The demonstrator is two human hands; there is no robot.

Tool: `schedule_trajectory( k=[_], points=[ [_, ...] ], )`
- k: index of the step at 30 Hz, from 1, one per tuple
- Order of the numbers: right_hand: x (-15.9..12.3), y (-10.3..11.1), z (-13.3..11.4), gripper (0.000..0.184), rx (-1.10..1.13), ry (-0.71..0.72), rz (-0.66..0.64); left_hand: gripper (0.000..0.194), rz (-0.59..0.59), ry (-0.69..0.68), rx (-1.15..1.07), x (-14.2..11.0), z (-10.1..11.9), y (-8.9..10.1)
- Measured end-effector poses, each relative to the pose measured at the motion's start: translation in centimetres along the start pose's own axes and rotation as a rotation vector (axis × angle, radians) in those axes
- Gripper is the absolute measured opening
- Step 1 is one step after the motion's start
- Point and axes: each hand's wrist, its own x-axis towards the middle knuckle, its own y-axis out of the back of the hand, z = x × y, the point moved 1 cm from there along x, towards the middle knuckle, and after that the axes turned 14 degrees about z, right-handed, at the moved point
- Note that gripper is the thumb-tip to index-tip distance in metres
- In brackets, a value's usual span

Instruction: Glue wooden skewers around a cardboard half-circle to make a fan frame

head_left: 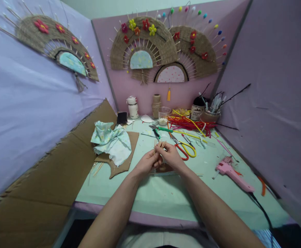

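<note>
My left hand (147, 163) and my right hand (171, 156) meet above the middle of the pale green table (166, 196). Both are closed around a small bunch of thin wooden sticks (159, 145) that fan upward from the fingers. A brown piece of cardboard (163, 168) shows just under the hands. Red and yellow handled scissors (185, 150) lie just right of my right hand. Green handled pliers (159, 129) rest a little further back.
Patterned cloth (112, 141) lies on cut cardboard (121, 163) at left, with a large cardboard sheet (49, 179) beyond. A pink glue gun (231, 174) with a black cord sits at right. Red and yellow strips (189, 123), jars, a twine spool (156, 105) and a tool cup (209, 115) line the back. Woven fans hang on the walls.
</note>
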Motion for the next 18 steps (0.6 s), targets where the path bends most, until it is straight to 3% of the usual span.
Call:
schedule_trajectory(
  k=[4, 18],
  points=[
    [0.22, 0.23, -0.05, 0.022, 0.017, 0.064, -0.006, 0.059, 0.032, -0.015, -0.011, -0.07, 0.25, -0.07],
    [0.3, 0.46, -0.36, 0.027, -0.028, 0.04, 0.065, 0.062, 0.16, -0.016, -0.018, 0.03, 0.49, 0.07]
  ],
)
